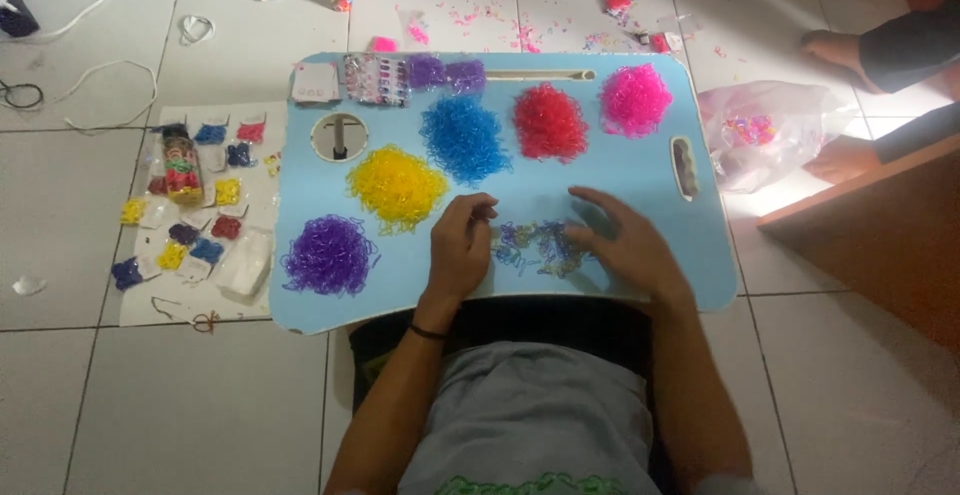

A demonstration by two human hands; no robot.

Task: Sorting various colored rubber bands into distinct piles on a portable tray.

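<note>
The left hand (462,245) is curled, its fingertips pinching at the near end of a small mixed heap of loom bands (535,245); whether a band is actually gripped cannot be told. The right hand (625,245) lies flat with fingers spread, pressing on the other end of that heap. The heap is a thin, tangled scatter of tiny rubbery loops, blue, purple and yellow, lying on the near middle of the desk (620,165) between the two hands.

The desk is a smooth, light-blue lap desk with rounded corners, a round cup hole (339,137) and a slotted handle (684,167). On it sit five fluffy single-colour mounds: a purple pile (330,255), a yellow pile (397,187), a blue pile (465,138), a red pile (549,122) and a pink pile (635,100). Two small purple clumps (445,74) lie by the far edge.

To the left, a white sheet (160,285) carries small packets of bands. To the right lies a translucent plastic bag (765,135). The floor (120,395) is pale square tile, strewn with stray bands.
</note>
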